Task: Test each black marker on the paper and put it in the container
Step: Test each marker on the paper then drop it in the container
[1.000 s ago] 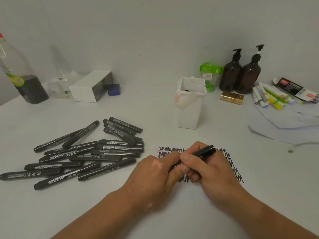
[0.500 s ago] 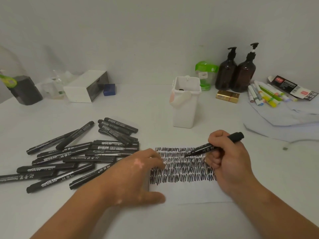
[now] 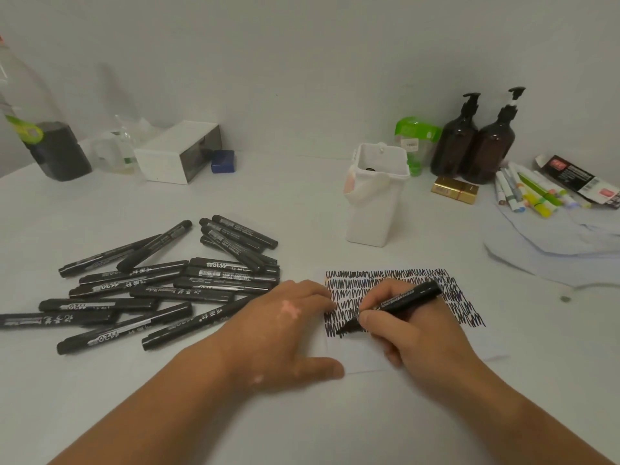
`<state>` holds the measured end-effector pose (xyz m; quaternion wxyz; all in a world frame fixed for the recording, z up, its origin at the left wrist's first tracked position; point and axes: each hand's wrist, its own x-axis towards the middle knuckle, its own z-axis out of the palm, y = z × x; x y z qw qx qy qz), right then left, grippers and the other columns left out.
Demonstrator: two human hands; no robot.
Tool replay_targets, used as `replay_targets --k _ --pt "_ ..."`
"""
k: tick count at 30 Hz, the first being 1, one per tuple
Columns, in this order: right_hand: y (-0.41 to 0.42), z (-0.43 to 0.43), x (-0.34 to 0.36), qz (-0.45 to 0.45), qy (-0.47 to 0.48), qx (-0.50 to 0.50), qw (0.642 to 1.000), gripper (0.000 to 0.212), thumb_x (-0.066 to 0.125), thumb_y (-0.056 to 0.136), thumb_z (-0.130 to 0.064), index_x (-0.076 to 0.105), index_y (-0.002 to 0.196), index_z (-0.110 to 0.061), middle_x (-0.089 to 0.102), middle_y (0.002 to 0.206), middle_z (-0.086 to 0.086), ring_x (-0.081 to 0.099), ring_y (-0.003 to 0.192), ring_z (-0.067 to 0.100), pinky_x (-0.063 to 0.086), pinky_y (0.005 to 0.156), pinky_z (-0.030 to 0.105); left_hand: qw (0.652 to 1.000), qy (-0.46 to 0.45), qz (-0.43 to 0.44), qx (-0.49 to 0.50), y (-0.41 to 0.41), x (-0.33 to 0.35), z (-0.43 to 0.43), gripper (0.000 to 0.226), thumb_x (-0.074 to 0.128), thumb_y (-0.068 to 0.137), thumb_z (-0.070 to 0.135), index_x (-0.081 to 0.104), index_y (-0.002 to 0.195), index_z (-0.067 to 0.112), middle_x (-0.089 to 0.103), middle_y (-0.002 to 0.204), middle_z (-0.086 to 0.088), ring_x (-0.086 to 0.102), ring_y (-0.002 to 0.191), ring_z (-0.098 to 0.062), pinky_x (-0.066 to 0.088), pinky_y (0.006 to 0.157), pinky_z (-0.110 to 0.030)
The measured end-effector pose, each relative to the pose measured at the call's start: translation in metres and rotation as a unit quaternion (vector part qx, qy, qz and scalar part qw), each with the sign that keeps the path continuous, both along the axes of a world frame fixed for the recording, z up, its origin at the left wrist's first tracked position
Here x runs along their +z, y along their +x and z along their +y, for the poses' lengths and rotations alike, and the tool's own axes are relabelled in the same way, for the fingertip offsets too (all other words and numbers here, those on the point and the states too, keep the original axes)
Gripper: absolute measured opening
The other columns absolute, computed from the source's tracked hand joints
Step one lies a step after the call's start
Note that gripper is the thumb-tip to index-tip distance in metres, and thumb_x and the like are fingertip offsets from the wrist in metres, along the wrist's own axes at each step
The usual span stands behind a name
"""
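Observation:
My right hand [image 3: 421, 330] grips an uncapped black marker [image 3: 402, 302], its tip touching the lower left of the scribbled area on the white paper [image 3: 372, 359]. The paper carries rows of black zigzag lines. My left hand [image 3: 285, 333] lies flat on the paper's left edge, fingers spread; the cap is not visible. A pile of several capped black markers [image 3: 161, 283] lies to the left. The white container [image 3: 375, 203] stands behind the paper, with a dark marker end showing inside.
Two brown pump bottles [image 3: 476, 146], a green-capped jar [image 3: 416, 139] and a gold box [image 3: 454, 189] stand at the back right. Coloured markers [image 3: 526, 193] rest on loose sheets at the right. A white box [image 3: 181, 152], blue block [image 3: 223, 161] and large bottle [image 3: 40, 135] sit back left.
A second ago both hands held the marker together over the paper. The hands then parted, the left went flat on the paper, and the right brought the tip down to the lower left scribbles.

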<state>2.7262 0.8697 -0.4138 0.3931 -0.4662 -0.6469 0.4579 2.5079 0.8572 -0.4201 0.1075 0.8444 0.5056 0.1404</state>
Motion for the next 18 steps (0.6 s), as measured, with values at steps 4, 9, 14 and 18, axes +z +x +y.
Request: replay_targets --k 4,9,14,18 --pt "-0.0025 -0.0024 0.0013 -0.067 0.038 -0.007 0.997 0.009 0.073 0.069 -0.031 0.072 0.076 -0.027 0.063 0.056 -0.015 0.053 0.050 0.000 0.037 0.051 0.009 1.000 -0.001 -0.003 0.002 0.0010 -0.0017 0.0016 0.084 0.057 0.071 0.081 0.047 0.139 0.034 0.041 0.144 0.023 0.040 0.132 -0.003 0.038 0.112 -0.030" --pt "-0.0043 -0.0039 0.0036 -0.087 0.053 -0.004 0.995 0.008 0.074 0.069 -0.033 0.075 0.076 -0.029 0.071 0.071 -0.013 0.061 0.065 -0.001 0.041 0.059 0.007 1.000 -0.010 -0.003 -0.003 0.0006 -0.0023 0.0015 0.083 0.059 0.071 0.078 0.046 0.141 0.034 0.039 0.146 0.022 0.039 0.133 -0.003 0.037 0.113 -0.030" --pt "-0.0037 -0.0043 0.0041 -0.116 0.054 0.019 0.992 0.007 0.072 0.069 -0.033 0.074 0.076 -0.030 0.068 0.065 -0.014 0.056 0.059 -0.001 0.040 0.055 0.008 1.000 -0.018 0.001 -0.001 0.0010 -0.0001 0.0017 0.083 0.061 0.072 0.077 0.046 0.140 0.034 0.038 0.146 0.022 0.038 0.134 -0.004 0.037 0.113 -0.031" --pt "-0.0036 -0.0034 0.0033 -0.122 0.052 0.014 0.991 0.010 0.070 0.069 -0.036 0.074 0.076 -0.030 0.069 0.067 -0.012 0.057 0.060 0.001 0.040 0.055 0.010 1.000 -0.023 0.000 -0.002 0.0013 0.0010 0.0017 0.083 0.062 0.072 0.076 0.046 0.141 0.034 0.038 0.147 0.022 0.038 0.134 -0.003 0.035 0.113 -0.030"
